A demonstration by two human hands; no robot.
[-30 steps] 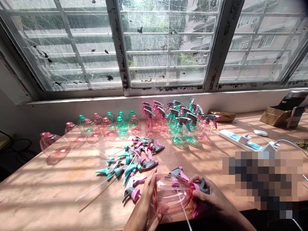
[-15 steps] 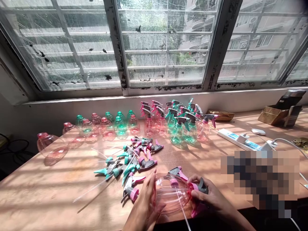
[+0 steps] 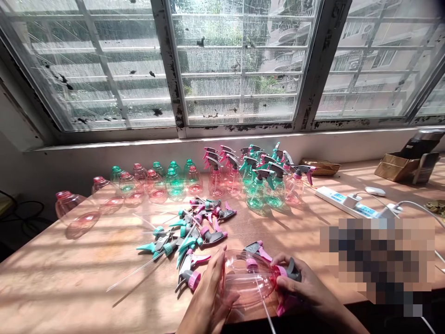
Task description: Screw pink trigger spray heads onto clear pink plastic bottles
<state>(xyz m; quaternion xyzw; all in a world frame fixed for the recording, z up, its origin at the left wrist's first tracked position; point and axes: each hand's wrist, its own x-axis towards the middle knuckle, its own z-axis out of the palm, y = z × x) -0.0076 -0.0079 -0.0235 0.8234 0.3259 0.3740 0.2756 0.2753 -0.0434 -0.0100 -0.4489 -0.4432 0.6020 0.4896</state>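
My left hand cups the base of a clear pink spray bottle lying on its side near the table's front edge. My right hand is closed on the pink and grey trigger head at the bottle's neck, and its thin dip tube runs inside the bottle. A pile of loose pink and teal trigger heads with long tubes lies just left of my hands. Another pink trigger head rests behind the bottle.
Bare pink and green bottles stand in a row at the back left. Bottles with trigger heads fitted are grouped at the back middle. A white power strip, a cardboard box and a blurred patch lie to the right on the wooden table.
Almost nothing differs; both hands keep their hold on the bottle and trigger head, with only a slight shift of the bottle and of the view.
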